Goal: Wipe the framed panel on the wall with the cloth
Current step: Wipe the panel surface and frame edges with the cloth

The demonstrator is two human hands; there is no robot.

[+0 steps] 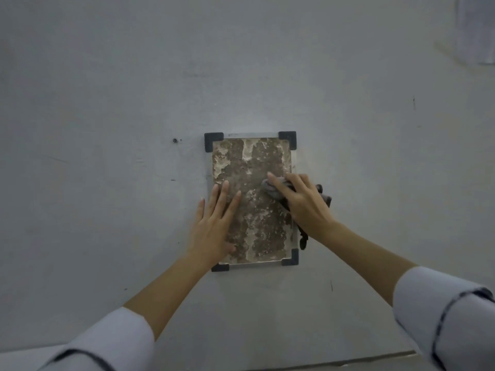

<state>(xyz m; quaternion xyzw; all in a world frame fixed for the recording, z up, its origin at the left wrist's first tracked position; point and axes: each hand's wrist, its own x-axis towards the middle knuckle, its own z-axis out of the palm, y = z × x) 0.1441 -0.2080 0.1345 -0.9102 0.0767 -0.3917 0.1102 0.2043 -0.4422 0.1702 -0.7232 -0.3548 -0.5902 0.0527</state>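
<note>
The framed panel (254,156) hangs on the grey wall, a mottled brown and cream surface in a thin pale frame with dark corner caps. My right hand (302,202) presses a dark grey cloth (269,187) against the panel's right side, about halfway up. Part of the cloth hangs out past the frame's right edge under my hand. My left hand (214,226) lies flat on the panel's lower left, fingers spread and pointing up, holding nothing.
The wall (107,103) around the panel is bare grey plaster with a small dark hole (175,140) to the panel's left and a few scuff marks. A pale sheet (476,28) hangs at the top right. A ledge edge (375,358) runs along the bottom.
</note>
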